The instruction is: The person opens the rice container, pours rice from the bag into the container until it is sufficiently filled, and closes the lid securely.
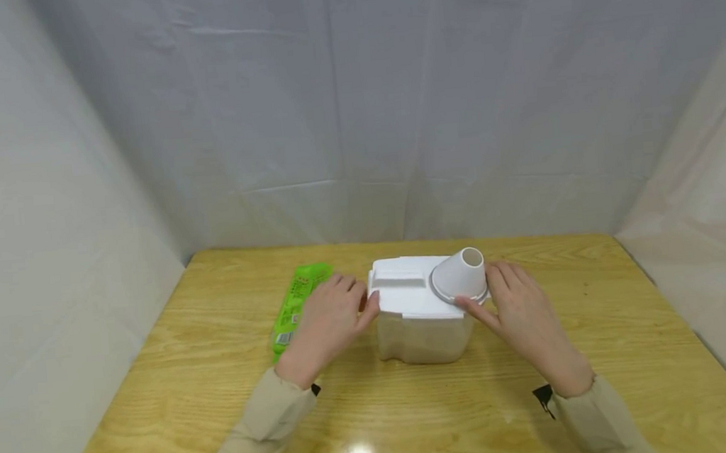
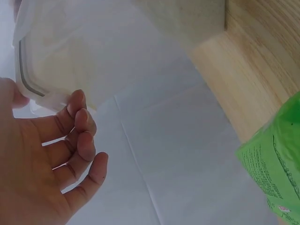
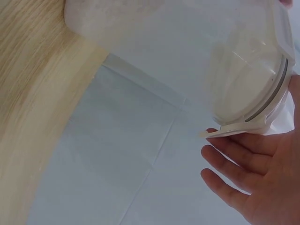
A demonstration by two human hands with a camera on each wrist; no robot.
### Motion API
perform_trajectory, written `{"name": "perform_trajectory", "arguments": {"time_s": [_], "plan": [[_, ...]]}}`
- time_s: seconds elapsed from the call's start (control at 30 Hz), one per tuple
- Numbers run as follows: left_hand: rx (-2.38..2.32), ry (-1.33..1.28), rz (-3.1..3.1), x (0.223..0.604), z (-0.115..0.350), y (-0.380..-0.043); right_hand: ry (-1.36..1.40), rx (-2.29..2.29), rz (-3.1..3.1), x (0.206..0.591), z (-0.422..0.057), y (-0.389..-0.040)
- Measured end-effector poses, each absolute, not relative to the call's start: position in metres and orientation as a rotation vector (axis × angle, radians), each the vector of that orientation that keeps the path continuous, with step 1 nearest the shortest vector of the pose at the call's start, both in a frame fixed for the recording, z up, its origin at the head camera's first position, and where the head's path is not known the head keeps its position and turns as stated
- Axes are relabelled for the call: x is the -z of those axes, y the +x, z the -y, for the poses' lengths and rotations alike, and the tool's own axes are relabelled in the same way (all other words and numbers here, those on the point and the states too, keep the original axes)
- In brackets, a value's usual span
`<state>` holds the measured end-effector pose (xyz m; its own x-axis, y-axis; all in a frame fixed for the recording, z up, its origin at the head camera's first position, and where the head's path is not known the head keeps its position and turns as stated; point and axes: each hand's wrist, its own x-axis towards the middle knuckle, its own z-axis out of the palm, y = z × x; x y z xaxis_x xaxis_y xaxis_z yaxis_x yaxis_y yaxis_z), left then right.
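A translucent plastic storage container (image 1: 424, 337) with a white lid (image 1: 401, 298) stands on the table. On the lid's right part sits a white cone-shaped cup (image 1: 463, 274), narrow end up. My left hand (image 1: 333, 314) grips the lid's left end, thumb at its top edge. In the left wrist view, its curled fingertips (image 2: 77, 101) meet a side clip (image 2: 49, 101). My right hand (image 1: 523, 313) holds the lid's right end, thumb at the front edge below the cup. In the right wrist view, a side clip (image 3: 241, 127) juts outward, with the index finger under it.
A green printed packet (image 1: 295, 303) lies on the wooden table (image 1: 221, 380), left of the container and partly behind my left hand. Pale sheeting (image 1: 367, 112) hangs behind the table and along both sides.
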<state>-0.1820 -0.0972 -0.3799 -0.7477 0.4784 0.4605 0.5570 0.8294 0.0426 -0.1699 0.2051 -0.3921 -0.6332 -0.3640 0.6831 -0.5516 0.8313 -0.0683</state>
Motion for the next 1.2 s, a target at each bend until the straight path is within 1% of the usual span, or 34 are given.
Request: {"name": "perform_trajectory", "arguments": {"time_s": [0.33, 0.93, 1.2], "plan": [[0.188, -0.857, 2.403, 0.384, 0.092, -0.185, 0.667, -0.331, 2.314, 0.388, -0.202, -0.168], [0.200, -0.773, 2.530, 0.374, 0.097, -0.182, 0.659, -0.327, 2.339, 0.390, -0.203, -0.166], [0.267, -0.704, 2.524, 0.367, 0.098, -0.181, 0.599, -0.331, 2.426, 0.385, -0.209, -0.160]]}}
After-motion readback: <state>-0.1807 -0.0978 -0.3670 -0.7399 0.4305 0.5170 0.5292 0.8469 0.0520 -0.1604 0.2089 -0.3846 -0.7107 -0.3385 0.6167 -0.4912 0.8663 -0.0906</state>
